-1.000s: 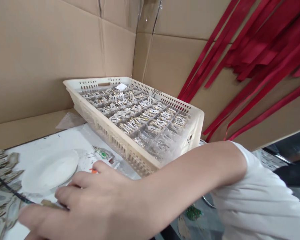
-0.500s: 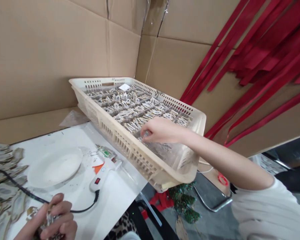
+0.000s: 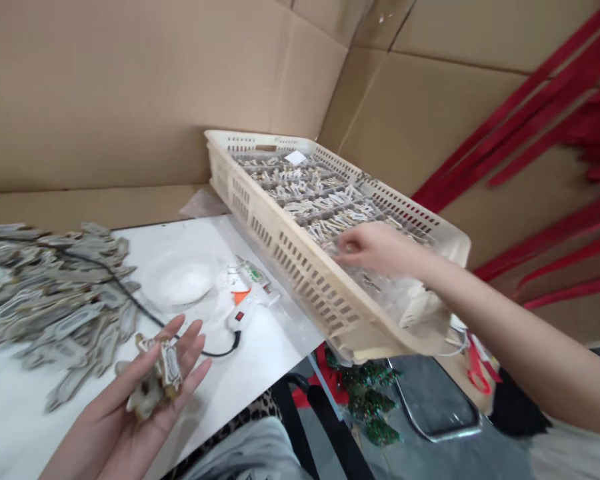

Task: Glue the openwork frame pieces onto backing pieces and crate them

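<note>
head | left hand (image 3: 130, 435): palm up, loosely open; small pieces (image 3: 171, 365) rest on it, above table (image 3: 275, 353) | right hand (image 3: 385, 250): fingers curled over crate (image 3: 305, 267) of more pieces; blurred, cannot tell whether it grips any | glue gun (image 3: 250, 307): on table

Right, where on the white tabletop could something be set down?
The tabletop has bare patches between the black cable and near edge, right of the left hand, and lower left, below heaped flat grey pieces. Crowded: around the round white plate and white glue gun.
</note>
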### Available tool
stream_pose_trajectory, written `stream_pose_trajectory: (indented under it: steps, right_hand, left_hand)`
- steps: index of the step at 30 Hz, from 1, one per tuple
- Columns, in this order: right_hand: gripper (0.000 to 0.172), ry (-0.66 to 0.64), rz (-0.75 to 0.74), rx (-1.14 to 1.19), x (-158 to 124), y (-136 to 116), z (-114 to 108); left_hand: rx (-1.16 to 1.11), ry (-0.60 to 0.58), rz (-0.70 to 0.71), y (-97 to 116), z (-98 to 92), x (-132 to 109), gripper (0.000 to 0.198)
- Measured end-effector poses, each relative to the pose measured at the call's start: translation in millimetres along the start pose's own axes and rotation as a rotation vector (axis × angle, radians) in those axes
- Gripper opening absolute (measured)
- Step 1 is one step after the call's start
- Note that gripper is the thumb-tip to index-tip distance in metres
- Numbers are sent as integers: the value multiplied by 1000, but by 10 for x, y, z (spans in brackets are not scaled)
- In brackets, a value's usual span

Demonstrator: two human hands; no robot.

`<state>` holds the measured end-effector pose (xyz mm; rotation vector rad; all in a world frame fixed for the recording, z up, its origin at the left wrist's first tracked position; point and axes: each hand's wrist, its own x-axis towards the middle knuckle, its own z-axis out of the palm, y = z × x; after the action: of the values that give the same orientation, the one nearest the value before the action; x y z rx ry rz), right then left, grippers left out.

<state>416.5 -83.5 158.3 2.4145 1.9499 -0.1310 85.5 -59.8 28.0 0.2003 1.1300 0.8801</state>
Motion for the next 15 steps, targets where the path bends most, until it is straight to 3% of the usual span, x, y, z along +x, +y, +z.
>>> stream_pose_trajectory:
  steps: [2,3,4,7,9,11,12,15]
  right_hand:
    - [21,130,20,29,-215,16,-78]
    - [19,286,13,104,-355,9,-87]
    - [17,408,9,197,-513,-14,-71]
    - [8,554,-33,433,-994,-217,137]
    - [8,566,-99,463,-1208,-467,381]
    - [7,464,-244,496,-1268,-776,682]
    - [7,355,-359,527,-1243,-939,849]
    - [9,279,-506,557,-1040,-1399,1377]
  left_hand:
    - [11,94,-32,27,50,-117,36]
    - [23,132,-26,35,48,-164,33]
    - [47,138,5,40,25,-200,33]
    - [171,70,148,40,-153,-244,38]
    - [293,4,246,46,-338,-205,48]
    - [477,-40,351,67,-558,-107,55]
    - [601,-47,416,81,-676,-42,55]
    - [1103,-132,673,107,-1000,151,45]
